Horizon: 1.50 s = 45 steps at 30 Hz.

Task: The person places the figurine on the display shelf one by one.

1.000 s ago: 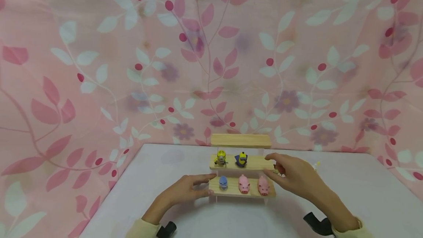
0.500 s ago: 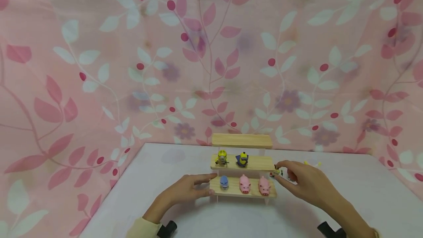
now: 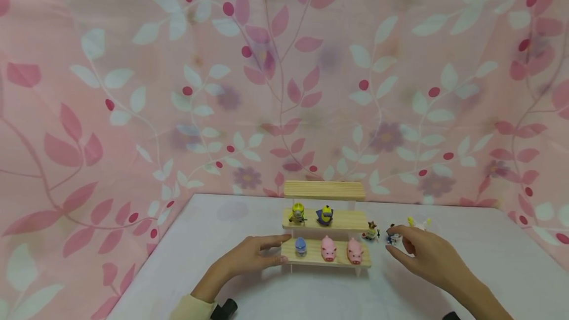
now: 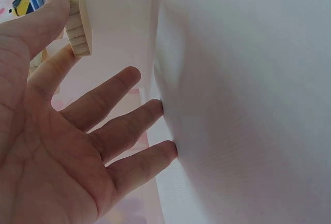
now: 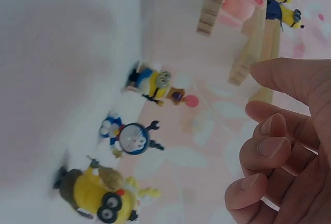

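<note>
My left hand (image 3: pixel 249 256) pinches the left end of a wooden tiered display shelf's lower board (image 4: pixel 77 30) between thumb and index finger; its other fingers spread straight below. My right hand (image 3: pixel 431 251) hovers at the table's right side, fingers loosely bent, thumb and index apart, holding nothing. Just beyond its fingertips stands a blue-and-white round-headed cat figurine (image 5: pixel 133 138). A Minion figurine with a brown hat (image 3: pixel 371 231) stands between it and the shelf. Farther right, a Minion figurine with yellow ears (image 5: pixel 98 195) is partly hidden behind my right hand in the head view.
Two pink pig figurines, one (image 3: pixel 328 249) beside the other, share the lower board with a small blue figurine (image 3: pixel 300 246). The middle board bears a yellow-helmeted figurine (image 3: pixel 297 213) and a caped Minion (image 3: pixel 326 215). A floral cloth (image 3: pixel 284 88) hangs behind the white table (image 3: pixel 231 211).
My right hand has moved right, away from the shelf's right end and past the hatted Minion, to the blue-and-white cat figurine. The left hand has stayed on the shelf.
</note>
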Each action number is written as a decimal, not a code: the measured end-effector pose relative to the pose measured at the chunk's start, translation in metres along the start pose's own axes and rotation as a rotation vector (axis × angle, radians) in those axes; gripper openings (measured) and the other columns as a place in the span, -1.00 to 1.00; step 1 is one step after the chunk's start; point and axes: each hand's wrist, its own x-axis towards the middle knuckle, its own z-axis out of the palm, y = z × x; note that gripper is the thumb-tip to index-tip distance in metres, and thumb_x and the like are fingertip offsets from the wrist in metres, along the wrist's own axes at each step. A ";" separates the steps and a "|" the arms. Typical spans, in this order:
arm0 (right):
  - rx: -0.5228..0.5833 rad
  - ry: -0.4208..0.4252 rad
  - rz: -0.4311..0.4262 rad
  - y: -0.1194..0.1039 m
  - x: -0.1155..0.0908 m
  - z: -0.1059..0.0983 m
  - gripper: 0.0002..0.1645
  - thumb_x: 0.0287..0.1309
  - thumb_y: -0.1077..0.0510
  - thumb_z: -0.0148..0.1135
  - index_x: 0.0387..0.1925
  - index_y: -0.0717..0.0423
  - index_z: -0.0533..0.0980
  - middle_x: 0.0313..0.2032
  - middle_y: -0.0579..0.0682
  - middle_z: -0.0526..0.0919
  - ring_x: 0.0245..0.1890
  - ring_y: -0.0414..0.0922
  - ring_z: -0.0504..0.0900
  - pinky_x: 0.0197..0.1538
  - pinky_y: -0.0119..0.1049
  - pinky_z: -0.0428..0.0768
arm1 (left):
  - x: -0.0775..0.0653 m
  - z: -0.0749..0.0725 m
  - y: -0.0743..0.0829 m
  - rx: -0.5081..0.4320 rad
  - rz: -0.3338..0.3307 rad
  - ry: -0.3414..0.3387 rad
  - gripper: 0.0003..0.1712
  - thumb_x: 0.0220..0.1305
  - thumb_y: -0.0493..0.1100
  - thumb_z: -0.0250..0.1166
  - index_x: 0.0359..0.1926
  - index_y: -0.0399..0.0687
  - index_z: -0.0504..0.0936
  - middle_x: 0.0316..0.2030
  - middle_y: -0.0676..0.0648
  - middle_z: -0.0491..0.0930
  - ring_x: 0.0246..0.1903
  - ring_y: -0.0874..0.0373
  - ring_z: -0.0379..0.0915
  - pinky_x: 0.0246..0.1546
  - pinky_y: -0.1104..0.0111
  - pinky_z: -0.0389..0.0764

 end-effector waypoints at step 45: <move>-0.022 -0.364 0.344 0.070 -0.038 -0.001 -0.56 0.04 -0.14 0.47 -0.12 -0.01 0.60 -0.64 -0.17 0.27 -0.66 -0.25 0.19 -0.59 -0.37 0.14 | 0.000 0.001 0.000 -0.004 -0.007 0.008 -0.31 0.28 0.29 0.27 0.39 0.29 0.43 0.27 0.00 0.47 0.19 0.01 0.46 0.16 -0.07 0.43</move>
